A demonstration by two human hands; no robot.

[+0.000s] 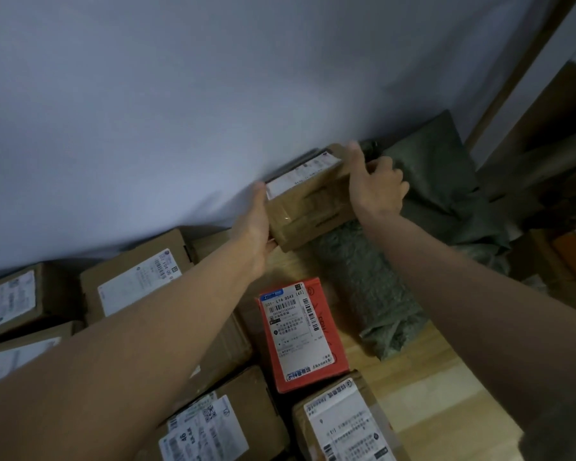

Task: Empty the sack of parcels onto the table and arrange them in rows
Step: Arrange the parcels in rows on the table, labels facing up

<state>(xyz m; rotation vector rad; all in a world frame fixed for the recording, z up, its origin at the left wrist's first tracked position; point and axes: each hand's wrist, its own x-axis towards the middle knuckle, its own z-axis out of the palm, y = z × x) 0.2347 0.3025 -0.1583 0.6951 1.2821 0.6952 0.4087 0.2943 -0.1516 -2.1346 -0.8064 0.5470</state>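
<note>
Nearest edge: brown carton point(226, 424) bottom centre, white shipping label with a QR code and "46" legible, rest too blurred. Just right of it another brown carton point(343, 424), label shows a "9" plus barcodes, small print unreadable.

Behind those, a red parcel point(305, 334) flat on the wooden table point(446, 394). Its white label reads "L16 D542 [42]" under a blue header strip, barcodes below and along the right side, Chinese text I can't make out. Handwritten marks on the red face beside the label, not legible.

Left side: more brown cartons in rough rows, e.g. one point(137, 274) with a label showing blurred codes, another point(10, 301) at the left edge. Text unreadable.

Right of the red parcel: green woven sack point(373, 294) lying crumpled on the table, running back toward the wall.

Farthest: both arms stretched forward, bare forearms. Left hand point(256, 224) is flat against the left end of a taped brown box point(313, 201), fingers straight, thumb under the near bottom corner. Right hand point(376, 184) grasps the right end, fingers wrapped over the far edge. Box is tilted, up against the pale wall point(180, 111), over the sack's far end. Its top label is motion-blurred, unreadable.
</note>
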